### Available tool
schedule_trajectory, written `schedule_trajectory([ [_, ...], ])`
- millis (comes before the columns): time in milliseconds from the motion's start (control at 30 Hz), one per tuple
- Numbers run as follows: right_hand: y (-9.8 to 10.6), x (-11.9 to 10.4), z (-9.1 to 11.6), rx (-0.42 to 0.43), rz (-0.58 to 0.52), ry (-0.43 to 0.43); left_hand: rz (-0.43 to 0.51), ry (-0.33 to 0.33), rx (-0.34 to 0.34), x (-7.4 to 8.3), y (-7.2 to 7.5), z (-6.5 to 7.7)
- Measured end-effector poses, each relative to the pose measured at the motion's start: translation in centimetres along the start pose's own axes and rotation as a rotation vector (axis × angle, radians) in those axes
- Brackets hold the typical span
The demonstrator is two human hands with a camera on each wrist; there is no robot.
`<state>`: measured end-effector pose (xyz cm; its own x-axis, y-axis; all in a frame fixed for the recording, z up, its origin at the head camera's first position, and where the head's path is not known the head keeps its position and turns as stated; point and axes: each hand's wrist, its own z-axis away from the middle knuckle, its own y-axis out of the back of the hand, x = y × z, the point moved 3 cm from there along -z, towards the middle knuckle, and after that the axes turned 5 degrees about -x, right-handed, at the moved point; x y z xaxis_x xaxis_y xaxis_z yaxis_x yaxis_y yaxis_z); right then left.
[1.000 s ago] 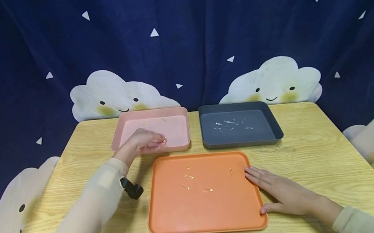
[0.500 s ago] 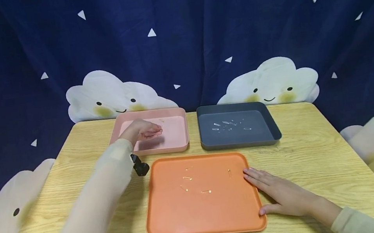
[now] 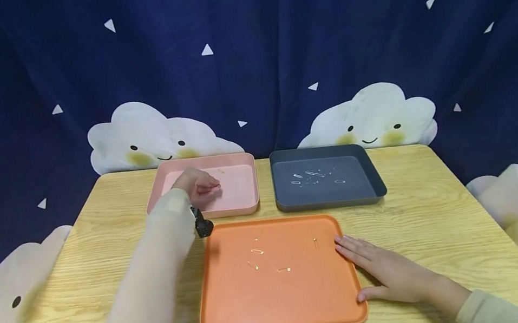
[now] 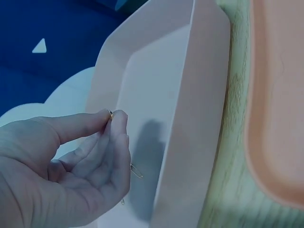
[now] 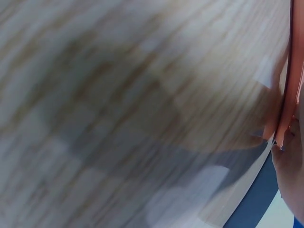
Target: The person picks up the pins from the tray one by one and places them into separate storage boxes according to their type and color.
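Observation:
Over the pink tray (image 3: pixel 241 210), my left hand (image 3: pixel 197 183) pinches a gold safety pin (image 4: pixel 111 115) between thumb and index fingertip; most of the pin is hidden by the fingers. Below the hand, another safety pin (image 4: pixel 136 171) lies on the pink tray's floor in the left wrist view. My right hand (image 3: pixel 392 274) rests at the right rim of the orange tray (image 3: pixel 283 305), its fingers straight on the edge. Several gold safety pins, one of them a pin (image 3: pixel 283 270) near the middle, lie scattered on the orange tray.
To the right of the pink tray stands a dark grey tray (image 3: pixel 333 202) with several silver safety pins (image 3: pixel 340 181) and small bits in it. All three trays sit on a wooden table (image 3: pixel 417 206). A dark blue curtain (image 3: pixel 244 49) hangs behind.
My left hand has moved from the pink tray's front rim farther in over its floor, still pinching the safety pin. The right hand stays on the orange tray's rim. The head view has shifted slightly.

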<state>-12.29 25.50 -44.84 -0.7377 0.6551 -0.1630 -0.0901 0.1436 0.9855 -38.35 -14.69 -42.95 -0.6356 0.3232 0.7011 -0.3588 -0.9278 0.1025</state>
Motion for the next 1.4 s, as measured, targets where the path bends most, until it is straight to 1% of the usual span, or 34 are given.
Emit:
schedule_trajectory([
  [33,0.0,0.0,0.0,0.001,0.003,0.003,0.035,0.012,0.003,0.2,-0.4,1.5],
  [100,0.1,0.0,0.0,-0.003,0.009,0.007,0.086,0.049,-0.012,0.5,-1.0,3.6],
  [167,0.1,0.0,0.0,-0.012,0.002,-0.001,0.112,0.072,-0.039,0.7,-1.2,5.0],
  [233,0.1,0.0,0.1,-0.027,-0.016,-0.021,0.121,0.085,-0.047,0.7,-1.3,5.7],
  [300,0.0,0.0,0.1,-0.040,-0.029,-0.036,0.133,0.086,-0.062,0.3,-1.2,5.2],
  [333,0.0,0.0,0.2,-0.044,-0.032,-0.044,0.133,0.088,-0.067,0.2,-1.1,4.8],
  [400,0.0,0.0,0.2,-0.048,-0.026,-0.049,0.108,0.099,-0.053,-0.1,-0.9,3.8],
  [433,0.0,0.0,0.2,-0.048,-0.019,-0.048,0.090,0.105,-0.056,-0.2,-0.7,3.2],
  [500,0.0,0.0,0.1,-0.050,-0.012,-0.047,0.049,0.127,-0.029,-0.5,-0.3,1.6],
  [533,0.0,0.1,0.1,-0.052,-0.012,-0.050,0.058,0.147,-0.065,-0.9,0.5,-0.4],
  [600,0.1,0.1,0.1,-0.063,-0.024,-0.063,0.049,0.155,-0.057,-1.3,1.4,-2.4],
  [633,0.1,0.1,0.1,-0.068,-0.031,-0.068,0.070,0.158,-0.096,-1.7,2.2,-4.4],
  [667,0.1,0.1,0.1,-0.073,-0.037,-0.073,0.066,0.153,-0.083,-1.7,2.3,-4.7],
  [700,0.1,0.1,0.2,-0.076,-0.042,-0.079,0.055,0.143,-0.082,-1.7,2.2,-4.4],
  [733,0.1,0.1,0.2,-0.078,-0.046,-0.083,0.072,0.143,-0.098,-2.4,3.4,-7.7],
  [767,0.1,0.1,0.2,-0.079,-0.049,-0.083,0.046,0.125,-0.048,-2.7,3.7,-8.9],
  [800,0.1,0.1,0.2,-0.082,-0.056,-0.087,0.045,0.110,-0.051,-2.7,3.6,-8.7],
  [833,0.1,0.1,0.2,-0.085,-0.060,-0.092,0.059,0.093,-0.082,-3.0,3.9,-9.6],
  [867,0.1,0.0,0.3,-0.088,-0.066,-0.097,0.047,0.073,-0.056,-2.8,3.5,-8.7],
  [933,0.0,0.0,0.3,-0.093,-0.077,-0.110,0.081,0.049,-0.055,-2.9,3.3,-8.5],
  [967,0.0,0.0,0.4,-0.093,-0.080,-0.117,0.076,0.027,-0.031,-2.1,1.7,-4.4],
  [1000,0.0,0.0,0.4,-0.093,-0.080,-0.120,0.081,0.003,-0.030,-1.4,0.4,-1.0],
  [1033,-0.1,0.0,0.5,-0.093,-0.075,-0.123,0.080,-0.015,-0.018,-1.2,-0.2,0.0],
  [1067,-0.1,0.0,0.5,-0.089,-0.073,-0.125,0.072,-0.035,0.014,-0.7,-1.2,2.2],
  [1100,-0.1,0.1,0.5,-0.087,-0.069,-0.125,0.065,-0.054,0.028,-0.5,-2.0,3.6],
  [1133,-0.1,0.1,0.6,-0.088,-0.068,-0.129,0.051,-0.081,0.023,-0.3,-2.5,4.5],
  [1167,-0.2,0.1,0.6,-0.089,-0.065,-0.132,0.039,-0.105,0.019,-0.2,-2.8,5.0],
  [1233,-0.2,0.1,0.6,-0.090,-0.070,-0.137,-0.006,-0.158,0.013,-0.1,-3.4,5.6],
  [1300,-0.2,0.1,0.5,-0.087,-0.076,-0.134,-0.070,-0.206,0.009,-0.2,-4.2,6.3],
  [1400,-0.1,0.2,0.5,-0.073,-0.065,-0.111,-0.165,-0.299,-0.029,-0.7,-5.4,7.3],
])
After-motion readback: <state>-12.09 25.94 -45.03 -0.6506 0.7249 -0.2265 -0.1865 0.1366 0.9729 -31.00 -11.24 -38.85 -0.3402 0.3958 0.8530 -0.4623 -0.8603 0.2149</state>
